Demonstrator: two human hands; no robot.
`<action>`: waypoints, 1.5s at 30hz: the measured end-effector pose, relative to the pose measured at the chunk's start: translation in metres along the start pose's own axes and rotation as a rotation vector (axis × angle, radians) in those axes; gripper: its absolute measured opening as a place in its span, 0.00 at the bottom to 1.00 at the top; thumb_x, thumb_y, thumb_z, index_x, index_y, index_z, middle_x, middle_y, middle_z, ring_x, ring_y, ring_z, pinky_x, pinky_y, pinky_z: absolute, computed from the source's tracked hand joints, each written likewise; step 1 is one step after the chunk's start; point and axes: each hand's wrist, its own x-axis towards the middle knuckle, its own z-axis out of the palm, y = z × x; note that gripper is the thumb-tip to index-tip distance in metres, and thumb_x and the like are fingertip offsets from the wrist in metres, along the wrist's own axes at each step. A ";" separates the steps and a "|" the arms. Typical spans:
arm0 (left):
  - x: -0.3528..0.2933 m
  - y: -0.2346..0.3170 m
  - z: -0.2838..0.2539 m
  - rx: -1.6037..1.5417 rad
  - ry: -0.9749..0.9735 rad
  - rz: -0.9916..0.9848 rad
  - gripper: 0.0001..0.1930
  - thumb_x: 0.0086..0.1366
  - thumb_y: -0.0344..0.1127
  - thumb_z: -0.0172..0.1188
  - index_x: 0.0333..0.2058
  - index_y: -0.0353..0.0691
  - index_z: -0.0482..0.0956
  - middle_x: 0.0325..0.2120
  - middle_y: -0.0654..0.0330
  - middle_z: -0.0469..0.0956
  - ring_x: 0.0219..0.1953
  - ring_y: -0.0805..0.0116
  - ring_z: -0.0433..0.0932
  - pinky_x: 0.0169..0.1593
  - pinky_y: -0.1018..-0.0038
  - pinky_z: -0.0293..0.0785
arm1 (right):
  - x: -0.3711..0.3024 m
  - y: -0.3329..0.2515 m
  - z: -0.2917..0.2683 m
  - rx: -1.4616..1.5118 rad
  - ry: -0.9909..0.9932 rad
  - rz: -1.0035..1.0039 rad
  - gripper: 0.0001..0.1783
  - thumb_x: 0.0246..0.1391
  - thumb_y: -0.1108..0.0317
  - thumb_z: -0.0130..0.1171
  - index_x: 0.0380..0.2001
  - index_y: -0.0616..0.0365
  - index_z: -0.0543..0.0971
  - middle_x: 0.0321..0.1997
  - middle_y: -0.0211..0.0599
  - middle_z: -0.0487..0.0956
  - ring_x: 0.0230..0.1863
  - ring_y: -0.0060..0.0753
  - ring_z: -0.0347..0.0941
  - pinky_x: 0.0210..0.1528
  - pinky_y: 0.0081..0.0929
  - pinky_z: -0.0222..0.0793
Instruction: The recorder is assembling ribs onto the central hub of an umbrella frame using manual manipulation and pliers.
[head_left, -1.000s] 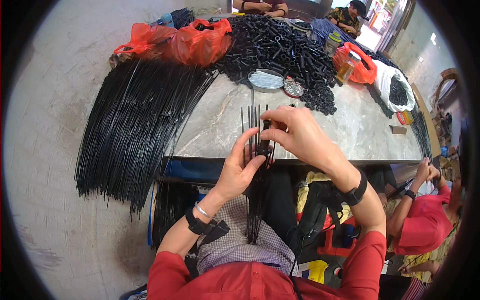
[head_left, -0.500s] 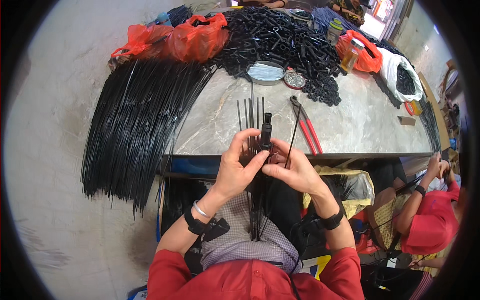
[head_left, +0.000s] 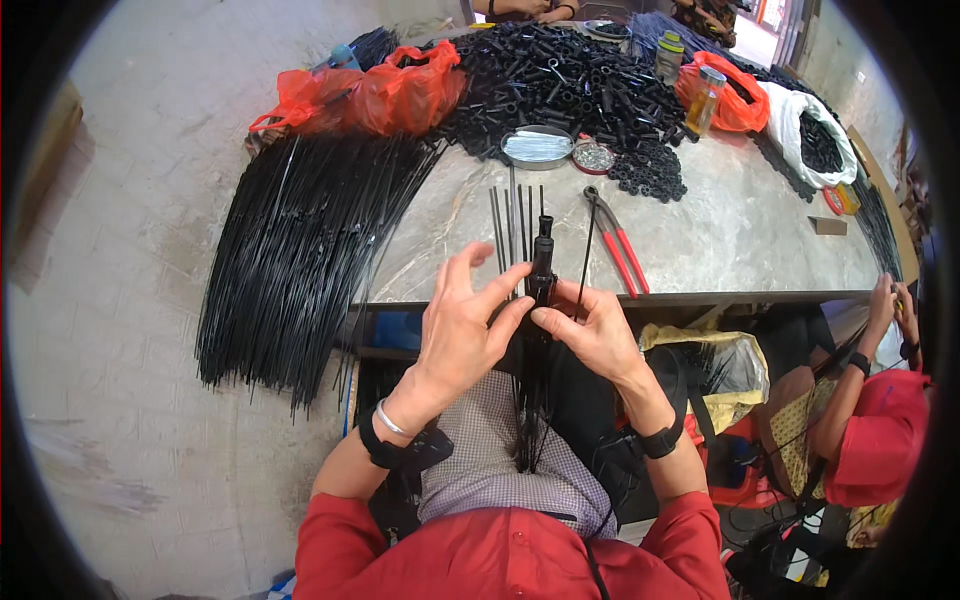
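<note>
Upright between my hands stands a black tubular plastic fitting (head_left: pixel 541 262) with a narrower neck on top. Thin black rods (head_left: pixel 527 400) run down below it to my lap, and several rod ends stick up just left of it. My right hand (head_left: pixel 597 335) grips the fitting's lower part between thumb and fingers, with one rod rising beside those fingers. My left hand (head_left: pixel 462 320) is open at its left side, index fingertip and thumb tip apart near the fitting, the other fingers raised and slightly blurred. Whether those tips touch it, I cannot tell.
On the stone-topped table (head_left: pixel 450 240) lie red-handled pliers (head_left: pixel 618 245), a dish of pale sticks (head_left: pixel 538 147), a round tin (head_left: pixel 593 157) and a heap of black fittings (head_left: pixel 560 85). Black rods (head_left: pixel 300 260) overhang at left. A co-worker in red (head_left: pixel 880 430) sits at right.
My left hand has opened and drawn back from the fitting, its fingers spreading. My right hand keeps its grip. The whole view has shifted slightly.
</note>
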 end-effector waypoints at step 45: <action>0.000 -0.012 0.011 -0.855 -0.194 -0.401 0.15 0.58 0.28 0.61 0.43 0.28 0.74 0.36 0.60 0.74 0.39 0.77 0.71 0.39 0.80 0.76 | -0.005 -0.013 0.014 -0.089 0.116 -0.077 0.13 0.43 0.75 0.65 0.29 0.65 0.71 0.25 0.29 0.72 0.26 0.13 0.68 0.28 0.17 0.68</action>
